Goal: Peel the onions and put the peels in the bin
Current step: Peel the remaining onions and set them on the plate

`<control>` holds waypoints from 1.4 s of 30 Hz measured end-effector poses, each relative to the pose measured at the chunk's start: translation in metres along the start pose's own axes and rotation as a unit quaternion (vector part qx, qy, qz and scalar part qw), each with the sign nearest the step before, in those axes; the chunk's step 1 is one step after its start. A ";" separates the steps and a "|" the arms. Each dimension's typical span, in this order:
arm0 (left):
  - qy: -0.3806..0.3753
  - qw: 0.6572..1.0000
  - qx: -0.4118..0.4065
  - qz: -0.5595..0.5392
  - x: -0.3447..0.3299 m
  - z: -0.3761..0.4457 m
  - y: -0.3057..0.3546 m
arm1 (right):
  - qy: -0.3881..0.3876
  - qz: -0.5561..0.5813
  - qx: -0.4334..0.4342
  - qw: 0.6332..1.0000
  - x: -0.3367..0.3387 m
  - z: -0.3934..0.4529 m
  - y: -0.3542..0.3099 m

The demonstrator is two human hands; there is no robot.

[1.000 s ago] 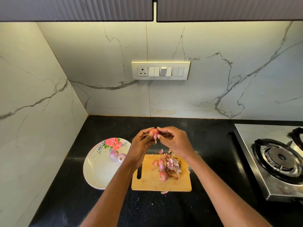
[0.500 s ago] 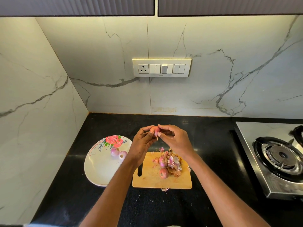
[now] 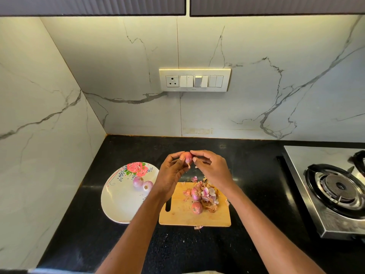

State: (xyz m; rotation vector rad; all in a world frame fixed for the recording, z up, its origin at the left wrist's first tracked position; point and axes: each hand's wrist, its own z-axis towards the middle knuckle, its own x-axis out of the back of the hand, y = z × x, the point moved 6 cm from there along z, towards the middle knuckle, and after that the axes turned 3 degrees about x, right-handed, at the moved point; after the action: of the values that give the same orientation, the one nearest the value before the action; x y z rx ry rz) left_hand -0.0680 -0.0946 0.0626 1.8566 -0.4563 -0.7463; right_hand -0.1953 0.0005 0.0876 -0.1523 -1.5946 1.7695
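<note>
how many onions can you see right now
5: one held in both hands, two on the plate, two on the cutting board. The peel pile may hide more.

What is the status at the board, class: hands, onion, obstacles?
Left hand grips onion; right hand pinches its skin. Two onions and peels on board. No bin in view.

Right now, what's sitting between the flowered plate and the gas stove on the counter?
In the head view, the wooden cutting board lies between the plate and the stove, carrying two onions and a heap of peels.
</note>
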 end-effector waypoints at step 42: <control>-0.006 1.000 0.011 -0.025 0.010 0.001 -0.003 | 0.070 -0.065 -0.055 0.994 0.014 0.001 0.019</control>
State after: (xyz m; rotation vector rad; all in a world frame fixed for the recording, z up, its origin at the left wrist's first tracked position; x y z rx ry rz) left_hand -0.0620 -0.1003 0.0567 1.8906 -0.4275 -0.7889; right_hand -0.2139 0.0088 0.0763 -0.2152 -1.5649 1.5402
